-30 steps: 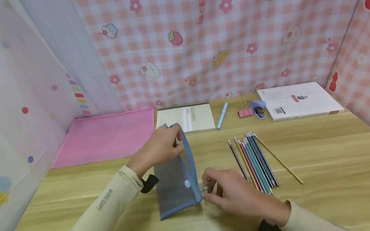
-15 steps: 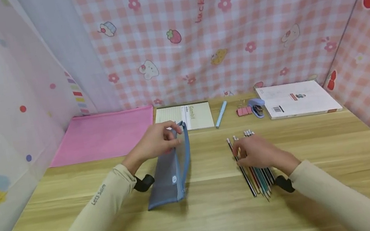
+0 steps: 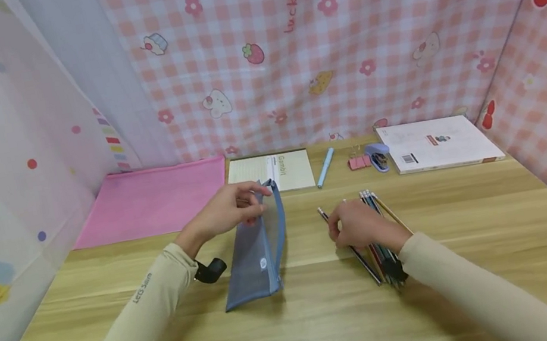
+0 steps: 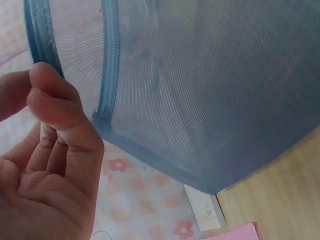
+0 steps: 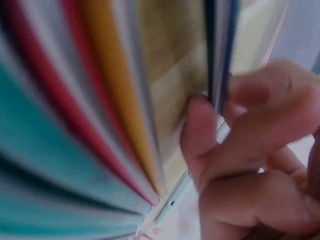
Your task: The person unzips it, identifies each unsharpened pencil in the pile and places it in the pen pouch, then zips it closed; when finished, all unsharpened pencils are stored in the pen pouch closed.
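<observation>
In the head view my left hand [image 3: 230, 208] pinches the far upper edge of a blue-grey mesh zipper pouch [image 3: 247, 265]. The pouch stands tilted on the table with its zipped side gaping toward the right. Up close in the left wrist view, thumb and index finger meet at the blue zipper band [image 4: 45, 37]. My right hand [image 3: 360, 221] pinches a dark striped pencil [image 5: 220, 50] between thumb and fingers. That pencil lies slanted at the left of a bunch of pencils [image 3: 368, 200], partly hidden under the hand. Red, yellow and teal pencils [image 5: 40, 105] show beside it.
Along the back lie a pink folder [image 3: 159, 198], a notepad [image 3: 295, 170], a light blue pen [image 3: 325, 168], pink binder clips [image 3: 359, 163], a purple stapler [image 3: 377, 156] and a white book [image 3: 437, 143]. Patterned curtains [image 3: 330, 52] wall the table in.
My right hand has left the pouch's near end, crossed to the pencils and taken hold of the dark one, shifting its eraser end left. The pouch, still held by my left hand, now gapes wider.
</observation>
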Tool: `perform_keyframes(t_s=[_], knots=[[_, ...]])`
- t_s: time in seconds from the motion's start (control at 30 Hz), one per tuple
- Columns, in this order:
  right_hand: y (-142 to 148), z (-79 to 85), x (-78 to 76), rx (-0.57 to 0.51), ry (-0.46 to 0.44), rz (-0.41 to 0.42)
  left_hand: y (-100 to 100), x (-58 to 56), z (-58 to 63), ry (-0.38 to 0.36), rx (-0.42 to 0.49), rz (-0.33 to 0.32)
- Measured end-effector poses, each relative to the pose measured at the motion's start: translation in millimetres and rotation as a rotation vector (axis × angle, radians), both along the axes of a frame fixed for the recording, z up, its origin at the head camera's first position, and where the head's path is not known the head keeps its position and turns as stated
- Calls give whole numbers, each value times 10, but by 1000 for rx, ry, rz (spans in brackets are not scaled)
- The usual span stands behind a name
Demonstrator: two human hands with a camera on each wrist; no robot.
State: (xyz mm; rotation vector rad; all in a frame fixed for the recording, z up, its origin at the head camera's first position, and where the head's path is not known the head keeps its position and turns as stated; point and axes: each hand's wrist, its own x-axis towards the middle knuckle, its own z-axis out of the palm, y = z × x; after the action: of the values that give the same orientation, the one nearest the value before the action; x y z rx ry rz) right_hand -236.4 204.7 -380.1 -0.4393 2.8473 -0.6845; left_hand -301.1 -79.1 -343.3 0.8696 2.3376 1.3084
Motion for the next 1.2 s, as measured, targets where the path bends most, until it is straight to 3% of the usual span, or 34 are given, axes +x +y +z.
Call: perform_keyframes(t_s=[0.07, 0.13, 0.27, 0.37, 0.43, 0.5, 0.57, 0.73, 0.93, 1.07, 1.2], knots=[[-37, 24, -37, -80, -5, -28, -10, 6, 8, -1, 4, 0], [-71, 69, -72, -226, -24, -59, -14, 5, 11, -4, 14, 4], [-186, 195, -125, -643, -41, -126, 4, -11, -13, -13, 46, 35], [-331, 236, -180, -878, 51, -153, 43, -26, -51, -26, 88, 61], [-451, 234, -223, -933, 124, -179, 67, -29, -75, -37, 121, 75], [-565, 212, -270, -909, 186, -207, 87, -33, -102, -45, 149, 83], [-665, 189, -302, -812, 223, -221, 99, -26, -119, -50, 170, 93], [-801, 142, -293, -570, 196, -141, 115, -20, -140, -28, 200, 114], [-832, 137, -272, -521, 47, -12, 100, -13, -143, -5, 205, 138], [-812, 165, -302, -467, 12, 102, 81, -3, -161, -15, 217, 135], [-706, 242, -287, -450, -11, 144, 66, -24, -155, -2, 224, 135]])
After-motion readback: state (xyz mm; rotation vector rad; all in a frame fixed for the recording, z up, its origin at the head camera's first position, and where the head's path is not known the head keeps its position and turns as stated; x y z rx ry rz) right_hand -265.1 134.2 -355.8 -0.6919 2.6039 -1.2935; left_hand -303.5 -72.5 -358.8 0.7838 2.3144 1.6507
